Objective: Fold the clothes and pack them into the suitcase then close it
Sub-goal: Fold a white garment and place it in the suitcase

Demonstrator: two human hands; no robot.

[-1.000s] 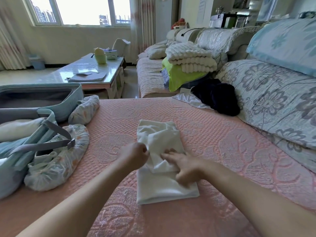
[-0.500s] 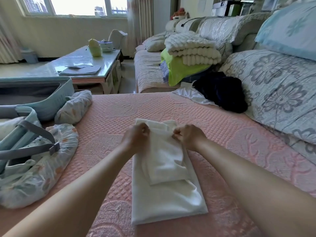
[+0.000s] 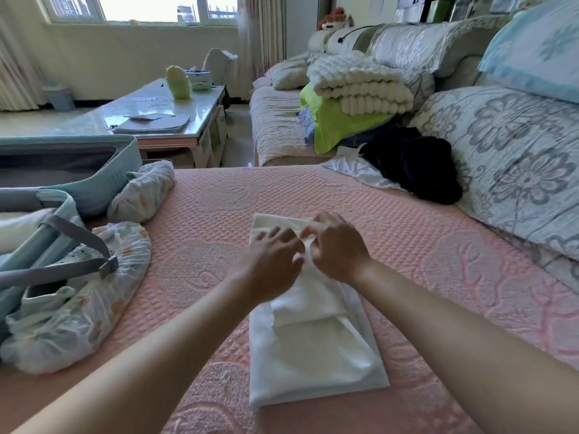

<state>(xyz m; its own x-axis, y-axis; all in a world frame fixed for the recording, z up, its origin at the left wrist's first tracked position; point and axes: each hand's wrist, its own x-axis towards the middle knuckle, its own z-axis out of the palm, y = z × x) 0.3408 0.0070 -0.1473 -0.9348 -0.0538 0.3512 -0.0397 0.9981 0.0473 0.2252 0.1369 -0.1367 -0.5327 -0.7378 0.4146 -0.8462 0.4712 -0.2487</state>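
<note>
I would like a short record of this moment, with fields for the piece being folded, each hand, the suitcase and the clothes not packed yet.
piece in work: white folded cloth garment, lying flat on the pink quilted bed cover
left hand: spread fingers rest on the garment's far end; blurred
right hand: curled fingers pinch a fold at the same end
suitcase: light teal rectangular suitcase, open, to the left of the garment
not yet packed: dark navy heap of clothes, far right on the bed cover
</note>
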